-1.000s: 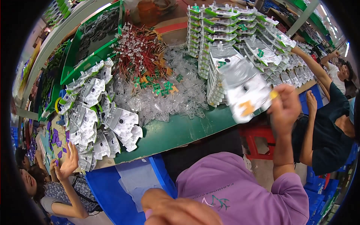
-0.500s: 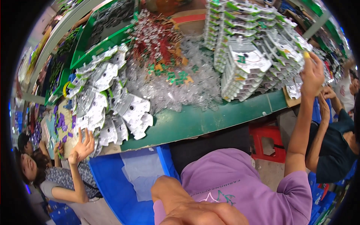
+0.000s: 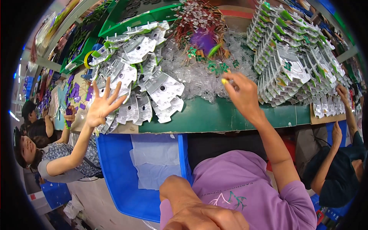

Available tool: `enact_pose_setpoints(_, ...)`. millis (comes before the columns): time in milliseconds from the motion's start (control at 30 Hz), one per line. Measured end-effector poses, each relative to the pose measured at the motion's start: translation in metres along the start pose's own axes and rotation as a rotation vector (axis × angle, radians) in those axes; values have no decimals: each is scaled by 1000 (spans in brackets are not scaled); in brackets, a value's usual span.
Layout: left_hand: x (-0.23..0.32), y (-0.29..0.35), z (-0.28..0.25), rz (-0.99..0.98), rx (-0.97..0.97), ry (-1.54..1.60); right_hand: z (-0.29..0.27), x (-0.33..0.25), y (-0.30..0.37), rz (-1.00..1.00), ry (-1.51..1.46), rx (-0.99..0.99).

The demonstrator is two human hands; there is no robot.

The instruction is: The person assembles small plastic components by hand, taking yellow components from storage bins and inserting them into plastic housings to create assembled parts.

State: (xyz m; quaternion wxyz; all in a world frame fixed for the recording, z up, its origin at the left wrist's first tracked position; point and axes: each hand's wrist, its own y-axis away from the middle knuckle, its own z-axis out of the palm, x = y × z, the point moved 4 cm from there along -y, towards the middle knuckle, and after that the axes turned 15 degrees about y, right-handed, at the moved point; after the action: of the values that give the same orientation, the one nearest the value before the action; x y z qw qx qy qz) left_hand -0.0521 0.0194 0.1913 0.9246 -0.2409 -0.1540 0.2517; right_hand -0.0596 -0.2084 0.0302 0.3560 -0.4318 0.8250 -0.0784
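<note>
My right hand (image 3: 245, 94), a yellow cover on one fingertip, is over the near side of a heap of clear plastic pieces (image 3: 205, 86). Its fingers are drawn together near small green circuit boards (image 3: 218, 68); anything between them is hidden. Beyond it, a blurred purple-and-green thing (image 3: 205, 40) shows over red wires (image 3: 184, 28). My left hand (image 3: 209, 218) is bent back close at the lower edge, its fingertips out of sight. White-and-grey plastic housings (image 3: 163, 88) lie overlapping to the left; tall stacks of similar housings (image 3: 289, 65) stand to the right.
A blue bin (image 3: 115, 172) with pale sheets inside stands below the green table edge (image 3: 214, 119). At left a co-worker's open hand (image 3: 103, 105) reaches beside the housings. Another co-worker's arm (image 3: 329, 157) is at right. Green trays (image 3: 134, 23) sit behind.
My right hand has come from the right-hand stacks to the middle heap. The view has shifted, and the blurred purple-and-green thing now appears. The left co-worker's hand is raised with fingers spread.
</note>
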Motion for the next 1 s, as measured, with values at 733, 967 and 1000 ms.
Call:
enact_pose_setpoints(733,-1,47,-110,-192,155,-325,22,9,-58,573,-886,-211)
enact_pose_setpoints(967,-20,59,-163,-394,560,-433,5,17,-26,55,55,-167)
enact_pose_setpoints(1000,-20,58,-168,-395,566,-442,3,19,-33,136,-40,-106)
